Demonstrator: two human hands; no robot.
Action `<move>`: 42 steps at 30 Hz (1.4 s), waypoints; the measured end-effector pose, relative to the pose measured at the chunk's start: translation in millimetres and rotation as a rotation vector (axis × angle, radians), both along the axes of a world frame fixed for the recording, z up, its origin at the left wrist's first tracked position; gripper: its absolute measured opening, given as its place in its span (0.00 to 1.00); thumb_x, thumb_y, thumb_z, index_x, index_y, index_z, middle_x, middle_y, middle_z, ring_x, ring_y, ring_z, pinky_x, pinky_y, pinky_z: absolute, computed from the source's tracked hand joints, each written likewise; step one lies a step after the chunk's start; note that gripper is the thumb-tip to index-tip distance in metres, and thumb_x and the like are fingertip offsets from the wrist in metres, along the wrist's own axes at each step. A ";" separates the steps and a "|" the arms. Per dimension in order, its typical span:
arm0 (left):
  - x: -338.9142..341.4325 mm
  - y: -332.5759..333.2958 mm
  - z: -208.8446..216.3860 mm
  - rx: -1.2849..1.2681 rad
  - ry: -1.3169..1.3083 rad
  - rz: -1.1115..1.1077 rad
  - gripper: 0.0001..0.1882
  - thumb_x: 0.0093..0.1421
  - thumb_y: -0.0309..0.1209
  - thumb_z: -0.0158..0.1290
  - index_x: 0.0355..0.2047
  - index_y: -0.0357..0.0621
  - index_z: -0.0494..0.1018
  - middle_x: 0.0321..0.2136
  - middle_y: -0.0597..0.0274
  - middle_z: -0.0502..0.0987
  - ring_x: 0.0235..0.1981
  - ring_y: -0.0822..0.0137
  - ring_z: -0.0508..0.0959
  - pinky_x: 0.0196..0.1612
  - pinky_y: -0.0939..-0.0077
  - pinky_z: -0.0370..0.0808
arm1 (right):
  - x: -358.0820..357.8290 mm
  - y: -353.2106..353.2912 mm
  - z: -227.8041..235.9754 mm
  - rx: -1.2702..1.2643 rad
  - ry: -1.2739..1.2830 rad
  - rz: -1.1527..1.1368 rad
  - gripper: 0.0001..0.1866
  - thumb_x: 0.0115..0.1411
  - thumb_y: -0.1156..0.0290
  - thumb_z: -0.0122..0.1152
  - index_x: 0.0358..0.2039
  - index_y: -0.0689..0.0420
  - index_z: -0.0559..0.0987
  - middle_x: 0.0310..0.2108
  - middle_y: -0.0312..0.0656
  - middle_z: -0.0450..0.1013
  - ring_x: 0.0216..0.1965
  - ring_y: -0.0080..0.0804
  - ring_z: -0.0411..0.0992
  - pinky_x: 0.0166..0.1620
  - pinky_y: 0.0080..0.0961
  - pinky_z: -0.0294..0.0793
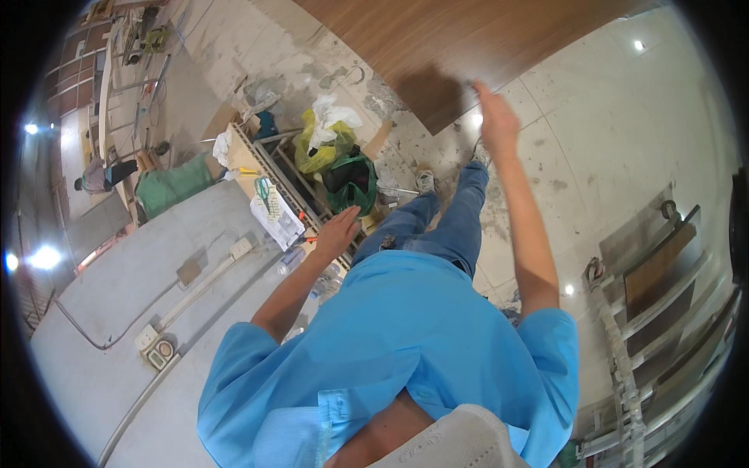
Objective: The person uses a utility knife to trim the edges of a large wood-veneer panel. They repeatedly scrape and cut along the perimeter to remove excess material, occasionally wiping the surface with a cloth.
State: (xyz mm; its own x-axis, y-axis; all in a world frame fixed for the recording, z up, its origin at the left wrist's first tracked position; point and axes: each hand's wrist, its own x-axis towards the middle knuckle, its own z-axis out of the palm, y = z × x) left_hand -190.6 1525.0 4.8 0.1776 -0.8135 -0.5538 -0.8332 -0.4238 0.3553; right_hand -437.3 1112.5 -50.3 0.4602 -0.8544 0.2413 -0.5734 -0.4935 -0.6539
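Note:
My right hand (499,121) reaches forward to the near corner of a brown wood-grain panel (468,47). Its forefinger stretches toward the panel's surface and the other fingers look curled in. Whatever may be pinched at the fingertips is too small to make out. Nearer to me, my left hand (340,232) hangs with its fingers straight and nothing in it. It is beside a narrow shelf holding papers (276,218) and green-handled scissors (264,191). A shadow falls on the panel's corner.
Yellow and green plastic bags (324,144) lie ahead on the left. A grey wall (156,265) with sockets and cable trunking runs along my left. Metal frames or a ladder (632,343) stand at right. Far left, a person (97,175) is near a green sack (175,185).

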 end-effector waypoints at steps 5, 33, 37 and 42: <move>5.2 -12.8 -0.8 -0.136 0.069 0.013 0.23 0.74 0.40 0.49 0.65 0.46 0.71 0.63 0.53 0.76 0.59 0.48 0.78 0.60 0.56 0.76 | 40.4 109.9 8.1 0.021 -0.138 0.246 0.25 0.61 0.76 0.58 0.59 0.48 0.80 0.41 0.41 0.80 0.40 0.44 0.79 0.39 0.39 0.82; -22.6 -48.1 2.9 -0.023 0.263 0.290 0.20 0.74 0.40 0.52 0.60 0.43 0.75 0.52 0.49 0.80 0.47 0.50 0.83 0.50 0.61 0.78 | -41.9 -120.3 1.6 -0.123 -0.246 -0.276 0.15 0.72 0.64 0.60 0.57 0.47 0.84 0.32 0.44 0.77 0.35 0.44 0.78 0.42 0.37 0.78; -12.5 -35.4 0.9 0.056 0.270 0.314 0.20 0.75 0.40 0.53 0.61 0.42 0.75 0.53 0.47 0.80 0.49 0.51 0.83 0.53 0.62 0.78 | -12.0 -35.0 0.0 -0.061 -0.212 -0.162 0.17 0.69 0.67 0.62 0.57 0.47 0.84 0.32 0.44 0.77 0.35 0.45 0.78 0.38 0.40 0.78; 4.3 -34.4 4.6 -0.017 0.189 0.268 0.21 0.74 0.39 0.54 0.60 0.41 0.76 0.54 0.46 0.81 0.51 0.49 0.83 0.55 0.62 0.78 | 34.8 86.6 0.5 -0.036 -0.334 -0.009 0.19 0.66 0.73 0.64 0.57 0.52 0.84 0.30 0.45 0.74 0.33 0.46 0.76 0.37 0.39 0.78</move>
State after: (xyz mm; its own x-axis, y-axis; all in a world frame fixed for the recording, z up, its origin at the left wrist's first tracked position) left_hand -186.3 1490.6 9.4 0.2820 -0.7609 -0.5843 -0.6117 -0.6118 0.5015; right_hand -402.5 1199.1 -49.8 0.3429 -0.8463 0.4076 -0.3349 -0.5155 -0.7887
